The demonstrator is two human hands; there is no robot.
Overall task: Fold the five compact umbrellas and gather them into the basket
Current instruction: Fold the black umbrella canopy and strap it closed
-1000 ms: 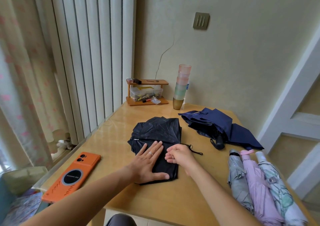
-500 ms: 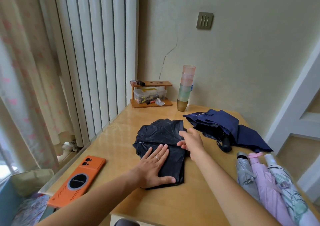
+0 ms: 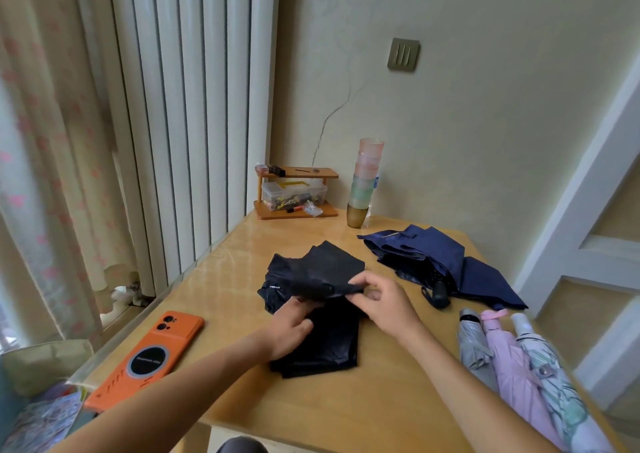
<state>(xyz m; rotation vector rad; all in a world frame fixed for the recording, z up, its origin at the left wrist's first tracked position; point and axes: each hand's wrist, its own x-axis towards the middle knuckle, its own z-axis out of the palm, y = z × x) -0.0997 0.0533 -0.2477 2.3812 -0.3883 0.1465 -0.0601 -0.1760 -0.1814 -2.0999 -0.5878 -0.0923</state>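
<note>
A black compact umbrella [image 3: 322, 314] lies half flattened in the middle of the wooden table [image 3: 346, 411]. My left hand [image 3: 289, 328] grips a fold of its canopy from underneath at the left. My right hand [image 3: 379, 300] pinches the lifted fabric edge at the right. A navy umbrella [image 3: 446, 265] lies loose and unfolded at the back right. At the right edge lie three rolled umbrellas side by side: grey [image 3: 476, 348], pink [image 3: 516, 373] and white with a green print [image 3: 557, 386]. No basket is in view.
An orange phone [image 3: 147, 359] lies at the table's left front edge. At the back stand a small wooden shelf [image 3: 296, 192] with a clear box and a stack of coloured cups [image 3: 365, 182]. Curtains hang to the left, a white door frame at the right.
My left hand, flat on the black umbrella before, has curled under a fold. My right hand has lifted the canopy edge and drawn it toward me. The camera has moved closer.
</note>
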